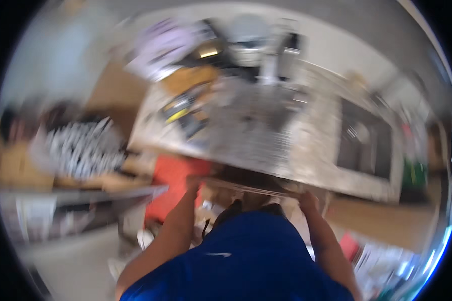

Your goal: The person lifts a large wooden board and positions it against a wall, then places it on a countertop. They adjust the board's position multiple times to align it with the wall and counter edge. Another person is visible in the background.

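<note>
Motion blur softens the whole picture. In front of my body, just below the counter's front edge, a thin brown panel (253, 188) runs across, perhaps a drawer front; its exact kind is smeared. My left hand (195, 182) is closed at its left end, its fingers blurred. At the right end my right hand (308, 200) is closed around the edge. Between panel and counter lies a dark gap (246, 176). A red surface (171, 195) shows beside my left forearm.
The speckled counter (311, 150) carries a sink (365, 140) at right. A grey mat-like surface (246, 130), yellow-and-black items (178, 113), a mustard cloth-like thing (191, 79) and a lilac bundle (165, 42) lie farther left. Another person (85, 148) in a patterned top is at far left.
</note>
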